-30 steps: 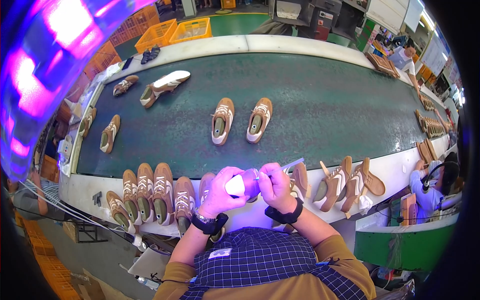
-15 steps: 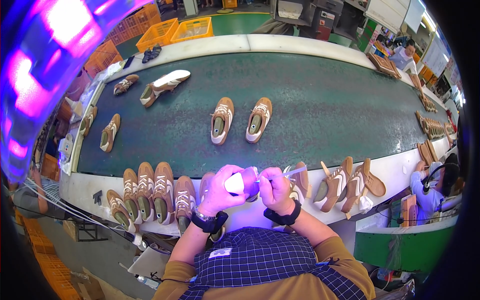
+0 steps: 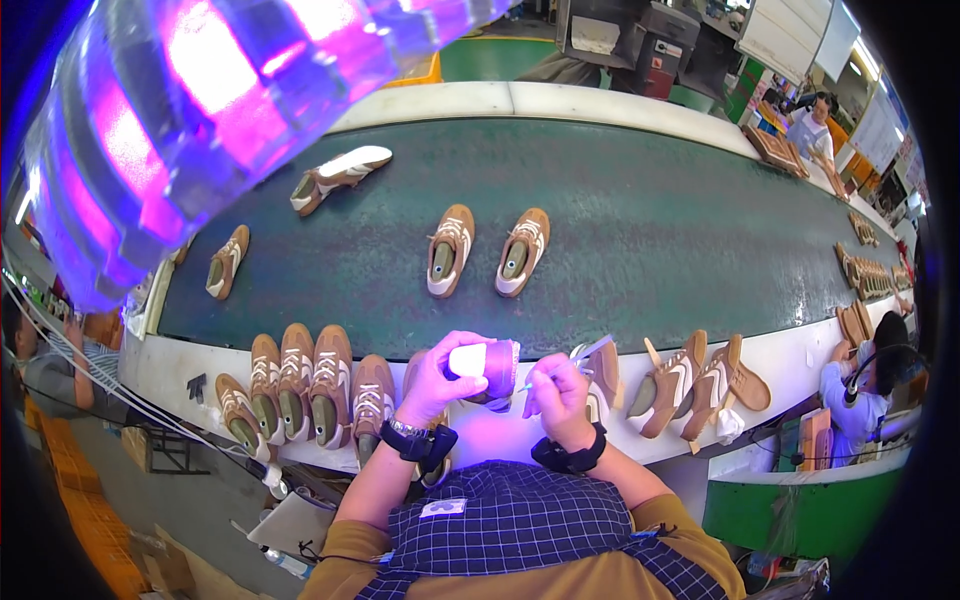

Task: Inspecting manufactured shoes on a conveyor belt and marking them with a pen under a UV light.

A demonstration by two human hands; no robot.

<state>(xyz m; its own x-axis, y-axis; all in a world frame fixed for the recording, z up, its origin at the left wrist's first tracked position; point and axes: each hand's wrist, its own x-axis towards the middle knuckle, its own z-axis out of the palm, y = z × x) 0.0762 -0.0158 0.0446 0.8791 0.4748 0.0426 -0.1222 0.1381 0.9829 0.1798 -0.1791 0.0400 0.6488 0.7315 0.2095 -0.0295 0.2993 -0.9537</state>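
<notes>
My left hand [image 3: 432,384] is closed around a shoe [image 3: 498,368], held over the near ledge in violet light. The shoe's white patch and brownish side show; its lower part is partly hidden. Just right of it, my right hand [image 3: 560,398] pinches a thin stick-like tool with a pale, flat upper end [image 3: 597,347]. The tool's lower tip points at the shoe's edge; whether it touches I cannot tell. Behind my right hand stands a brown and white shoe [image 3: 602,378], partly covered. Another brown shoe [image 3: 372,400] stands left of my left wrist.
Beyond the ledge lies a green belt [image 3: 660,230] with a pair of laced shoes [image 3: 451,250] in the middle. Several shoes [image 3: 330,380] line the ledge at left; more shoes [image 3: 668,388] and a loose sole [image 3: 750,380] lie right. A violet-lit lamp [image 3: 190,140] hangs upper left. Co-workers [image 3: 865,365] work at right.
My right hand has moved slightly right and down, away from the shoe. The shoe has turned in my left hand. The lamp now covers more of the upper left as the view shifts.
</notes>
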